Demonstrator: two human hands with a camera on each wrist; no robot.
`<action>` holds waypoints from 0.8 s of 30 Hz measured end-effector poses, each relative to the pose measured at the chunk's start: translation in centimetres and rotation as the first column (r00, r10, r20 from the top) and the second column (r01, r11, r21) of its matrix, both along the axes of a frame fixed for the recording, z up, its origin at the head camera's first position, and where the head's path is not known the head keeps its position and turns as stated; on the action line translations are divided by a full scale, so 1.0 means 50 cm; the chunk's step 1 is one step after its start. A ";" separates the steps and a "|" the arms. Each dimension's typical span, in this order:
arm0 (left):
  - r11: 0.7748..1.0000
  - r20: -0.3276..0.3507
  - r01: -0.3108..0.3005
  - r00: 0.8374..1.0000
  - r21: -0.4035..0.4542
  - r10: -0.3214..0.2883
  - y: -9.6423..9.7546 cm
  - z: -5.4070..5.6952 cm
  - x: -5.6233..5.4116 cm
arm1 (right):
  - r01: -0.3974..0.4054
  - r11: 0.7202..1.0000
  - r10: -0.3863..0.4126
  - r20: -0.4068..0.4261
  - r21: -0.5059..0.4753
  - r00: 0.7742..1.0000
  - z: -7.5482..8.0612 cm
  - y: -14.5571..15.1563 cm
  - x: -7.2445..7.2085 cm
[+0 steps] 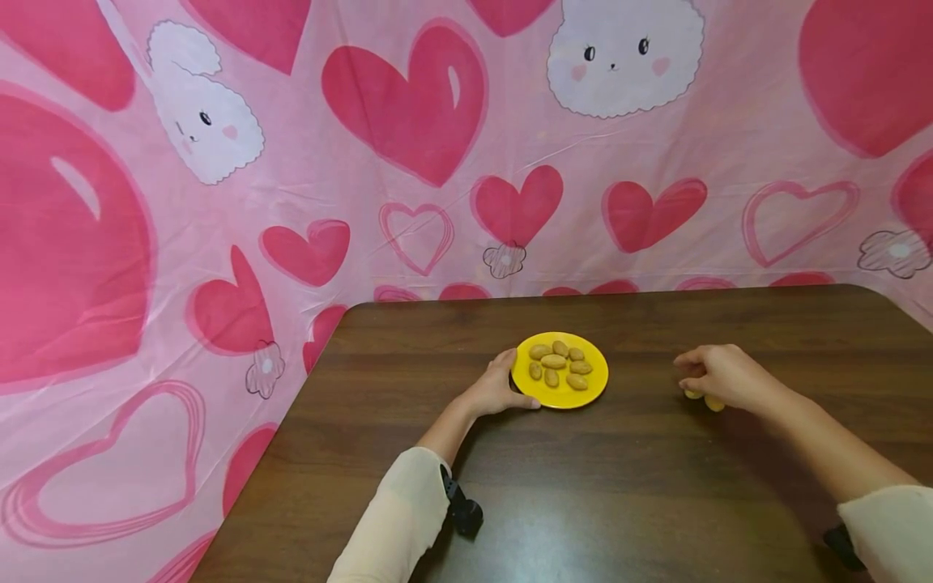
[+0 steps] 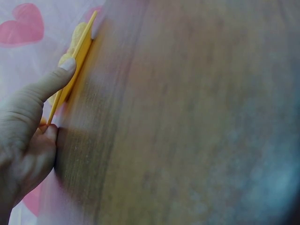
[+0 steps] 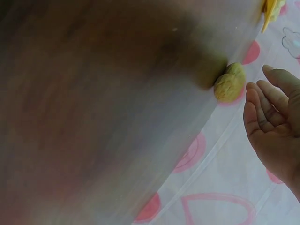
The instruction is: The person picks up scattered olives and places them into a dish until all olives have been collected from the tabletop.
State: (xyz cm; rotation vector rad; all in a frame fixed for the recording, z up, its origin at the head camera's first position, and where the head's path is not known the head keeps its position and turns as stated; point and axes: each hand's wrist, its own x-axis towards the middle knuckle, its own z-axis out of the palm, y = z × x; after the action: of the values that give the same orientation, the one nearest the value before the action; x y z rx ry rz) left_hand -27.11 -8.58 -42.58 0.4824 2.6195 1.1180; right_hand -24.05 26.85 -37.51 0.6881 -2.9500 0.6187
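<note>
A round yellow plate (image 1: 599,371) lies on the table, with several small oval, tan-yellow pieces (image 1: 553,362) spread over it. My left hand (image 1: 492,390) grips the plate's left edge; in the left wrist view its thumb (image 2: 58,80) laps over the rim, with the fingers lower along the edge. To the right of the plate, my right hand (image 1: 732,376) hovers over two more such pieces (image 1: 714,403), partly hiding them in the head view. From the right wrist they show as a lumpy, rough-skinned pair (image 3: 229,86) on the table, apart from my loosely bent fingers (image 3: 253,110).
The dark wood table (image 1: 627,502) has a rounded far edge. Right behind it hangs a pink cloth (image 1: 510,146) printed with hearts and white animal faces. A small black device (image 1: 463,510) is strapped at my left wrist.
</note>
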 end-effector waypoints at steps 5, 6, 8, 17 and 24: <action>1.000 -0.001 0.000 1.000 0.001 0.000 -0.001 0.000 0.001 | 0.029 0.999 -0.030 0.035 0.025 0.999 -0.005 0.013 0.004; 1.000 -0.001 0.001 1.000 0.001 -0.001 -0.001 0.000 0.001 | 0.036 0.999 -0.038 0.045 0.032 0.998 -0.006 0.015 0.005; 1.000 0.000 0.002 1.000 -0.003 -0.002 -0.001 0.000 0.001 | 0.048 0.998 -0.050 0.051 0.040 0.997 -0.007 0.020 0.006; 1.000 -0.002 0.003 1.000 -0.008 -0.003 0.001 0.002 0.000 | 0.065 0.997 -0.068 0.090 0.032 0.994 -0.014 0.033 0.007; 1.000 -0.003 0.001 1.000 -0.003 -0.001 0.000 0.000 0.000 | 0.064 0.997 -0.067 0.063 0.047 0.996 -0.020 0.038 0.005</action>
State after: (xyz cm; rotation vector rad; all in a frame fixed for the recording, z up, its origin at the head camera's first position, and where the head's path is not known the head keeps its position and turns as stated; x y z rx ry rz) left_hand -27.10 -8.59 -42.60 0.4848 2.6229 1.1135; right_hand -23.80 28.75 -38.53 0.5831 -3.0408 0.5812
